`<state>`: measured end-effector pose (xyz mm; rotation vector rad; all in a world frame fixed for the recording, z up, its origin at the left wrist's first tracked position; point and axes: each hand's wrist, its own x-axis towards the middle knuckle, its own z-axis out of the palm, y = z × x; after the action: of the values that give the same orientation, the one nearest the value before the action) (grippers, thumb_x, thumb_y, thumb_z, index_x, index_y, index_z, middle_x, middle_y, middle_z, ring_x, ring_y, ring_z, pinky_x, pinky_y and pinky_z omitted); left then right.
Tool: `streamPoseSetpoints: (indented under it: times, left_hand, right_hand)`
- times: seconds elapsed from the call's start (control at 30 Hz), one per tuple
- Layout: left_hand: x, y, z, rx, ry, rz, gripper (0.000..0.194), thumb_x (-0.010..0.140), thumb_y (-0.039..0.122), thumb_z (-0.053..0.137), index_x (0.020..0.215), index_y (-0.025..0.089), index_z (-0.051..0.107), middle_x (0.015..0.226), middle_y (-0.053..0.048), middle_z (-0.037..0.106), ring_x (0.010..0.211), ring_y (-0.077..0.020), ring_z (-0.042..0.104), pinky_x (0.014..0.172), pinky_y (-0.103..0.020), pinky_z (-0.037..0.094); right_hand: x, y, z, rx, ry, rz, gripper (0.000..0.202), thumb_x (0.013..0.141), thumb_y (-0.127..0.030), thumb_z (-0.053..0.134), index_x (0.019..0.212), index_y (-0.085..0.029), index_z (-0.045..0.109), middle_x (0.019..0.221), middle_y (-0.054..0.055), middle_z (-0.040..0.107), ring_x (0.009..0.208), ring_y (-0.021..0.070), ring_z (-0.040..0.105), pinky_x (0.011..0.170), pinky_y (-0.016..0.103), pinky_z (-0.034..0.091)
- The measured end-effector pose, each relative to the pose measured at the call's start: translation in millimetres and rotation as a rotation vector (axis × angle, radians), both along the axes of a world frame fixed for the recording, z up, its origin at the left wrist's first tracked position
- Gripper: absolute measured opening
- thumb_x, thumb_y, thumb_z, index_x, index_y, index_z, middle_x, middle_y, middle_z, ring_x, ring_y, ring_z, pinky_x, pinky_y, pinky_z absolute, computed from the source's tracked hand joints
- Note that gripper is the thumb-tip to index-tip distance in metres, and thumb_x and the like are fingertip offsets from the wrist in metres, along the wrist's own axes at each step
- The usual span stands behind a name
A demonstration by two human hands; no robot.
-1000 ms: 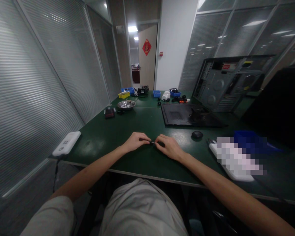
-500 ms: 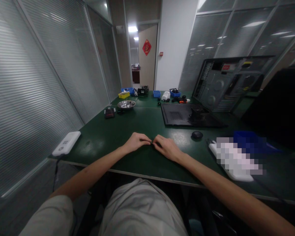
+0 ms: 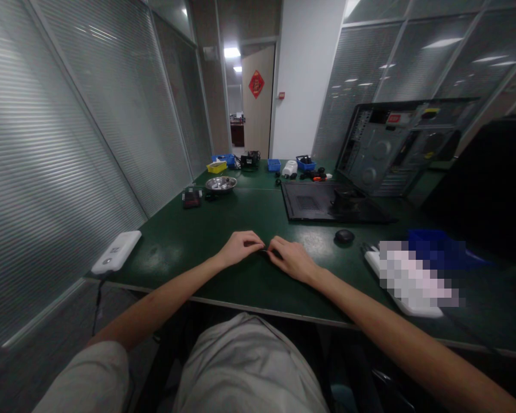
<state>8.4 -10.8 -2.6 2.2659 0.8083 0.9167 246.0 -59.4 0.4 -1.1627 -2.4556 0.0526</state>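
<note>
My left hand and my right hand meet over the front middle of the green table. Both are closed in a pinch, fingertips facing each other. Between them is a small, thin dark piece, too small to name; each hand's fingertips are at one end of it. A black computer mouse lies to the right of my right hand. Beyond my hands, a black flat panel with a dark part on top rests on the table.
An opened computer case stands at the back right. A metal bowl with small parts, a yellow tray and a blue tray sit farther back. White devices lie at the left and right edges.
The fingertips have shifted very slightly around the small piece, and a little more of it shows between them. All else stays in place.
</note>
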Motion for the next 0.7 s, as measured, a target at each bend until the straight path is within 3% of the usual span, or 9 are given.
streamPoseSetpoints:
  times: [0.1,0.23,0.4,0.5,0.7]
  left_hand:
    - [0.1,9.1,-1.6,0.09,0.049,0.035,0.023,0.097,0.035,0.063,0.102,0.02,0.08,0.101,-0.007,0.071,0.088,-0.0174,0.066,0.08,-0.029,0.051]
    - [-0.8,16.9,-4.7,0.172,0.176,-0.033,0.021,0.098,0.031,0.062,0.102,0.021,0.08,0.099,-0.006,0.07,0.093,-0.018,0.065,0.087,-0.03,0.05]
    - [-4.1,1.1,0.6,0.245,0.208,0.009,0.028,0.103,0.029,0.05,0.114,0.022,0.075,0.111,-0.007,0.068,0.102,-0.0186,0.063,0.093,-0.032,0.049]
    - [-3.6,-8.8,5.8,0.278,0.232,-0.035,0.025,0.099,0.036,0.059,0.116,0.022,0.072,0.116,-0.008,0.068,0.109,-0.0209,0.062,0.098,-0.035,0.047]
    - [-4.3,-3.1,5.1,0.22,0.202,-0.048,0.02,0.097,0.036,0.063,0.107,0.021,0.071,0.115,-0.006,0.07,0.112,-0.0208,0.062,0.102,-0.036,0.046]
  right_hand:
    - [-0.6,-0.3,0.5,-0.001,-0.004,-0.009,0.011,0.104,-0.031,0.051,0.103,-0.023,0.058,0.101,0.002,0.062,0.073,0.0137,0.057,0.062,0.026,0.031]
    - [-0.3,-0.1,-0.2,-0.002,0.001,-0.019,0.011,0.103,-0.031,0.051,0.102,-0.023,0.059,0.1,0.002,0.062,0.075,0.0141,0.058,0.063,0.026,0.032]
    - [2.2,-0.2,-1.3,0.013,0.049,-0.034,0.011,0.103,-0.031,0.051,0.101,-0.023,0.058,0.099,0.002,0.062,0.078,0.0148,0.06,0.066,0.026,0.035]
    - [3.5,-0.4,-1.5,0.019,0.079,-0.037,0.011,0.103,-0.032,0.051,0.101,-0.023,0.058,0.099,0.002,0.062,0.079,0.0149,0.06,0.067,0.026,0.036]
    - [4.2,-0.3,-1.3,0.023,0.085,-0.061,0.011,0.102,-0.032,0.052,0.101,-0.023,0.059,0.099,0.002,0.063,0.077,0.0149,0.059,0.066,0.027,0.036]
